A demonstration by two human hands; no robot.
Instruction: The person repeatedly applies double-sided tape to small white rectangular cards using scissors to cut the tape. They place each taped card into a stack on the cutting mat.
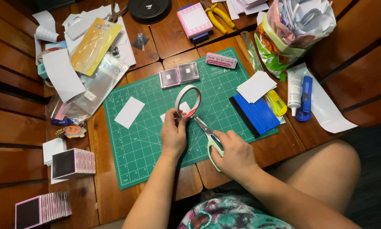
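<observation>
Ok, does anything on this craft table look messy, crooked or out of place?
Nothing looks damaged or spilled. The clutter is at the far left, where plastic sleeves and paper sheets lie heaped at angles, partly over the cutting mat edge. The left hand holds a tape roll upright, and the right hand works scissors.

both forearms bare, no sleeves, no watch, rings or gloves visible. left hand [173,135] & right hand [237,157] bare, nails short & unpainted as far as can tell. patterned garment [224,214] at bottom edge: teal/green w/ pink-magenta & white bits, floral-ish print, detail too blurry. bare knee [326,169] on the right side, so shorts or short hem, can't tell which.
</observation>
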